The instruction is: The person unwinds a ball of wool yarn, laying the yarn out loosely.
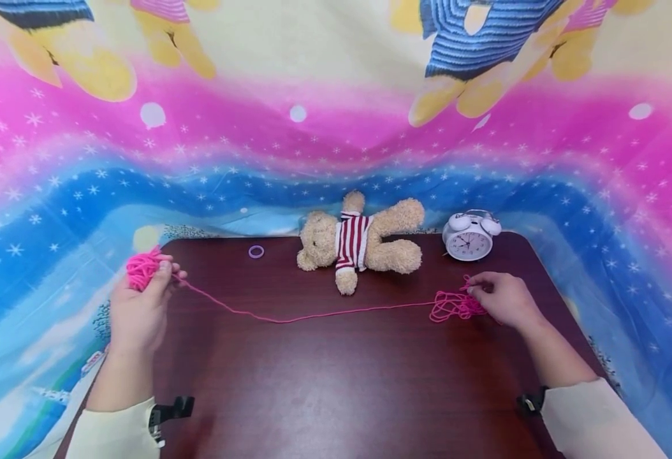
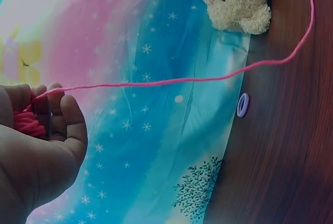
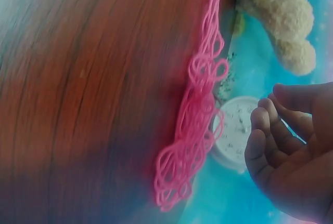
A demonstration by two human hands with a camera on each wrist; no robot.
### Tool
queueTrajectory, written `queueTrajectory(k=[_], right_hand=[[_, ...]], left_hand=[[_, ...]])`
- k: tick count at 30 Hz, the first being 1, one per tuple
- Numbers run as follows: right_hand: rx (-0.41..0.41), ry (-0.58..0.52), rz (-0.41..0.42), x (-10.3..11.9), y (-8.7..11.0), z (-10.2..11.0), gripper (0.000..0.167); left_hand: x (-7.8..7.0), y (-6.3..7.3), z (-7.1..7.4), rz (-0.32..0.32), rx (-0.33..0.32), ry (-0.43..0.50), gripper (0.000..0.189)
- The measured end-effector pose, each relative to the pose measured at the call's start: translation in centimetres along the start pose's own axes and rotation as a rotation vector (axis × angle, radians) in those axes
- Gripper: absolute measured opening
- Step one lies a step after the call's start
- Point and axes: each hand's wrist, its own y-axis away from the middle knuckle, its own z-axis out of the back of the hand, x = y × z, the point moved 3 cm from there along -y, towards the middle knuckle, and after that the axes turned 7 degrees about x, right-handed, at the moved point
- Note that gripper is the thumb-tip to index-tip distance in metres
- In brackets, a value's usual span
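My left hand grips a ball of bright pink yarn at the table's left side. In the left wrist view, the curled fingers hide most of the ball. A single strand runs from it across the table to a loose tangle of pink yarn on the right. Beside that tangle is my right hand, its fingers loosely bent. The right wrist view shows the tangle apart from the fingertips, with no yarn seen between them.
A teddy bear in a red-and-white striped shirt lies at the back of the dark wooden table. To its right stands a white alarm clock. A small purple ring lies left of the bear. Patterned cloth surrounds the table.
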Motion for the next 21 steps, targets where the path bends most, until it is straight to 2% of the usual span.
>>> queueTrajectory(k=[10, 15, 21], right_hand=[[0.007, -0.033, 0.068, 3.6, -0.3, -1.4, 0.024], [0.019, -0.039, 0.14, 5.7, -0.5, -2.9, 0.021], [0.04, -0.106, 0.197, 8.1, -0.5, -5.0, 0.015]], left_hand=[[0.8, 0.0, -1.3, 0.01, 0.026, -0.054, 0.024], [1.3, 0.1, -2.1, 0.024, 0.036, -0.068, 0.024], [2.2, 0.9, -2.8, 0.072, 0.083, -0.133, 0.027]])
